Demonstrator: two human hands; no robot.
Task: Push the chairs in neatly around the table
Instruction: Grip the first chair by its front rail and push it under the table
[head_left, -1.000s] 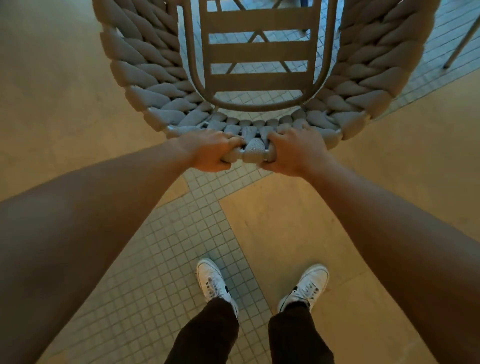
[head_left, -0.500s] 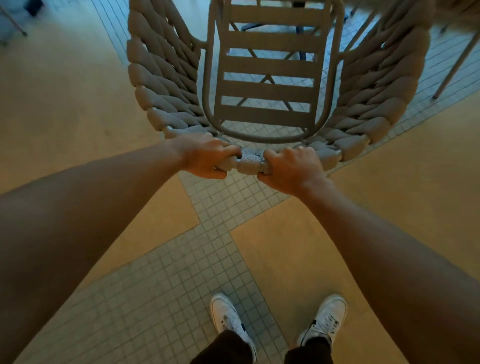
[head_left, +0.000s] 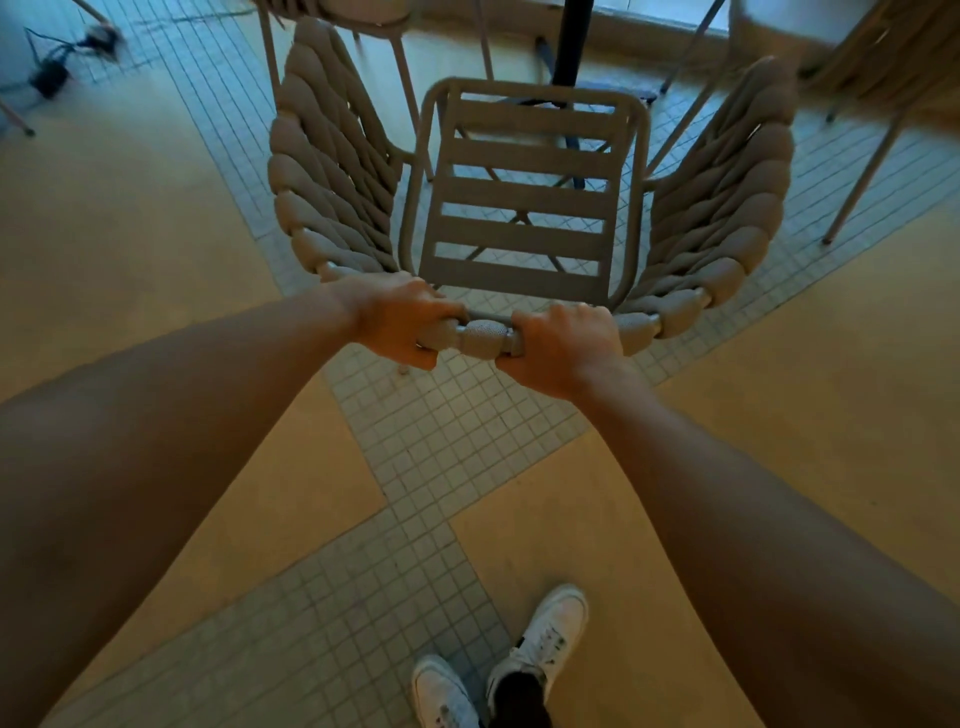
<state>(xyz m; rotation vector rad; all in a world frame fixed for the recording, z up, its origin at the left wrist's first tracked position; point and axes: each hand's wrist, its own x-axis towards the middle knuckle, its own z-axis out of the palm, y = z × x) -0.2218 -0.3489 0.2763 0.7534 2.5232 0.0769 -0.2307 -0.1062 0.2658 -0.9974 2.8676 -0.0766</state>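
Observation:
A beige chair (head_left: 524, 202) with a slatted seat and thick braided rope sides stands in front of me, its back toward me. My left hand (head_left: 400, 325) grips the top rail of the backrest left of centre. My right hand (head_left: 558, 345) grips the same rail just to the right, a short gap between the two. Beyond the seat rises the dark centre post of the table (head_left: 571, 41); the table top itself is out of view.
Another chair's legs and seat (head_left: 363, 21) stand at the top left of the post. More chair legs (head_left: 862, 171) and a woven chair are at the top right. Cables and a dark box (head_left: 49, 78) lie on the tiled floor at far left. My white shoes (head_left: 545, 644) are below.
The chair has moved away from me toward the table post, with both hands still on its backrest. My feet have stepped forward and the view now reaches further ahead.

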